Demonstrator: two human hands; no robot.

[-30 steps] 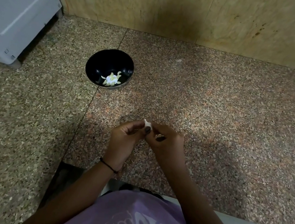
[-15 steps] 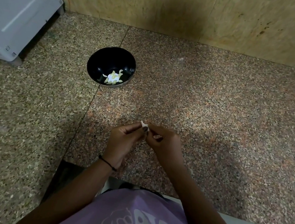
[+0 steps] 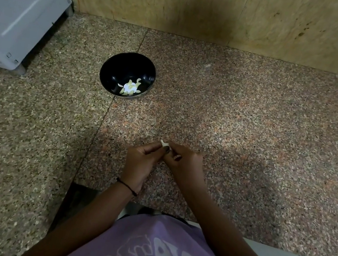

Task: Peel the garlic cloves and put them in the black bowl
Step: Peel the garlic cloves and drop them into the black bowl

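Dim, warm indoor light; a broad soft shadow falls on the granite counter [image 3: 253, 124] around the hands and runs up the wall [image 3: 205, 11] as a dark patch. Small bright glare at bottom of the black bowl [image 3: 115, 67], washing out the pale cloves there. Wide-angle bending at edges; lower-left counter smeared, purple shirt [image 3: 154, 248] soft, out of focus.

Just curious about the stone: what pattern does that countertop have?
The speckled granite countertop is pinkish-brown with fine black and cream flecks, seen in the head view.
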